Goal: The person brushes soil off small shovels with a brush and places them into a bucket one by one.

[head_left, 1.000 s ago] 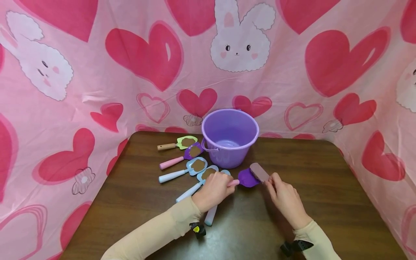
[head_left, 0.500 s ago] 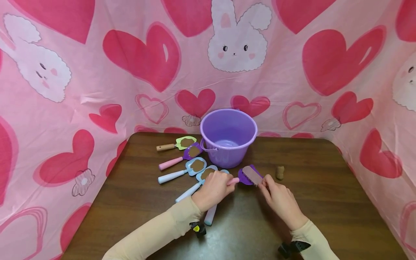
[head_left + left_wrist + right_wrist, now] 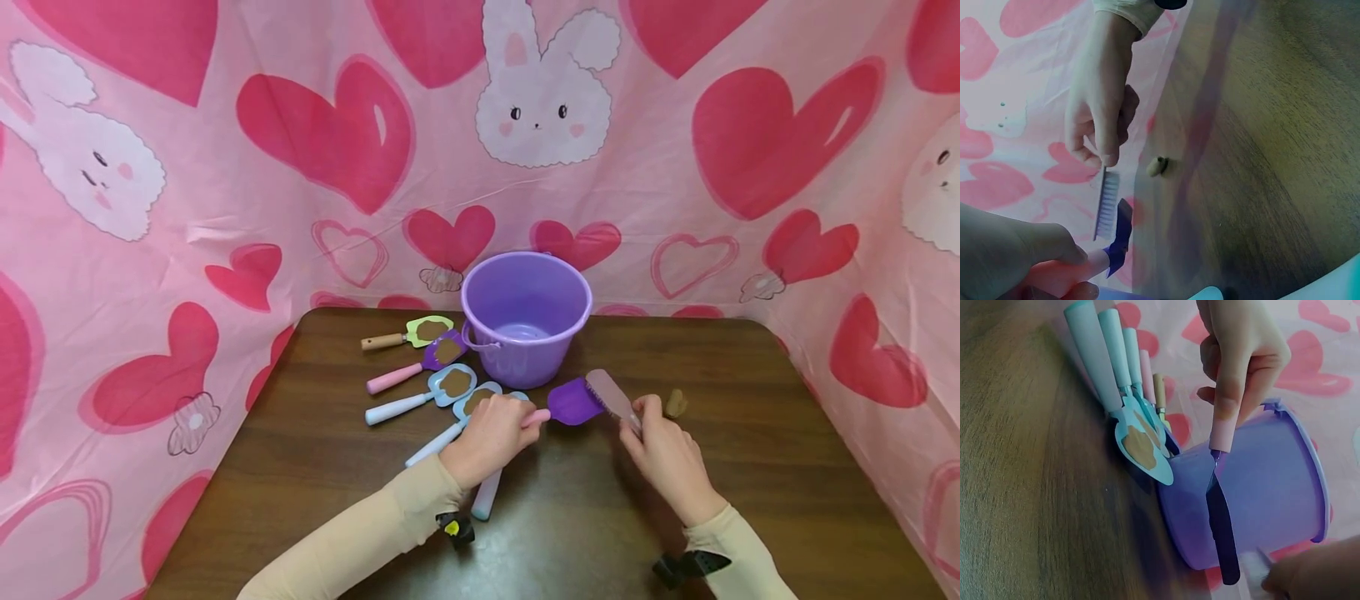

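Observation:
My left hand (image 3: pixel 491 437) grips the pink handle of a small shovel (image 3: pixel 575 402) with a purple blade, held above the table. In my right hand (image 3: pixel 671 458) is a pink brush (image 3: pixel 609 392), its bristles beside the blade's right edge. In the left wrist view the bristles (image 3: pixel 1107 203) face the blade; touching or apart, I cannot tell. A small brown lump (image 3: pixel 677 403) is just beyond my right hand, blurred in the head view. No lump shows on the purple blade.
A purple bucket (image 3: pixel 527 358) stands at the back. Several small shovels lie to its left and front, including a green one (image 3: pixel 431 331), a purple one (image 3: pixel 444 351) and a light blue one (image 3: pixel 453 383), with brown patches on their blades. Pink curtain (image 3: pixel 360 275) surrounds the table (image 3: pixel 315 500).
The brush moved left over the purple blade, then back right to its edge. A brown lump, not seen at first, appeared right of the brush and now sits slightly farther right.

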`<state>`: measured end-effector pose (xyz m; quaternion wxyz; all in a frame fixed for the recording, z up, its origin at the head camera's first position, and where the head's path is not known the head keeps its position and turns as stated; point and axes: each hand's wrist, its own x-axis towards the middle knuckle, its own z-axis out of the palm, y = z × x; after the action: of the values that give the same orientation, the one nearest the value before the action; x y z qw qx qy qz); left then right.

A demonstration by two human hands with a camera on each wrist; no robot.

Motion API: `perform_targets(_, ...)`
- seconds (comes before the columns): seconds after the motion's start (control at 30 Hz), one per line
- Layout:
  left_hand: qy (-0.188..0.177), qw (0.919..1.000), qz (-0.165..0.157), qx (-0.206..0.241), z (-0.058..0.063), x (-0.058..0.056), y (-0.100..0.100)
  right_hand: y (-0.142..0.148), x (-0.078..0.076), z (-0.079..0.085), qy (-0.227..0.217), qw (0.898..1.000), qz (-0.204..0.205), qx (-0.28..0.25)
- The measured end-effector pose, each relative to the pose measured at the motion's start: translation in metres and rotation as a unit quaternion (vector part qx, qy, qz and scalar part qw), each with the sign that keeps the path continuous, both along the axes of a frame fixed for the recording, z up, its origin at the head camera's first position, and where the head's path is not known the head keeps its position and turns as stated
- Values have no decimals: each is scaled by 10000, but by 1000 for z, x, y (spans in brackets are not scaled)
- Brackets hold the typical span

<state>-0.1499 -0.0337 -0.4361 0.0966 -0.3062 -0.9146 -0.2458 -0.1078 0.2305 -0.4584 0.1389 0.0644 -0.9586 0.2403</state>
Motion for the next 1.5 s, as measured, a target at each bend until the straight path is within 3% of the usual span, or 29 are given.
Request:
perform_targets(0.3, 620, 9979, 165, -29, 3, -2, -3, 3, 0, -2, -810, 9965, -204, -12)
perform_targets(0.47, 633, 9979, 152, -11, 4, -3, -3, 2, -3, -10, -1245, 9918, -32, -286)
perform_targets(0.5, 606, 9980, 158, -19, 5, -3, -3, 3, -4, -14, -1243, 9918, 11, -312)
perform_targets(0.57, 540, 9984, 172, -17, 6, -3, -3, 9, -9, -37, -896, 9956, 123, -248)
perform_targets(0.73, 415, 9989, 184, 116, 9, -3, -1, 22, -26, -89, -655, 9973, 317, 82)
perform_targets(0.8, 422, 9988, 175, 169, 9, -3, 0, 13, -21, -72, -1013, 9941, 380, -12)
perform_targets(0.9, 419, 9989, 167, 151, 9, -3, 1, -3, -11, -46, -1038, 9931, 484, -255)
perform_targets(0.93, 408, 9989, 169, 132, 9, -3, 1, -6, -9, -45, -877, 9940, 565, -339)
perform_targets(1.1, 206, 9997, 119, 68, 8, -2, 3, -3, -16, -75, -275, 9944, 867, -532)
perform_targets(1.17, 111, 9999, 84, 95, 8, -2, 4, -5, -15, -75, -222, 9945, 880, -519)
perform_targets(1.4, 129, 9998, 28, 157, 8, -2, 5, -19, -2, -26, -669, 9950, 606, -421)
perform_targets(1.5, 157, 9997, 2, 169, 9, -2, 5, -18, -3, -16, -869, 9952, 378, -262)
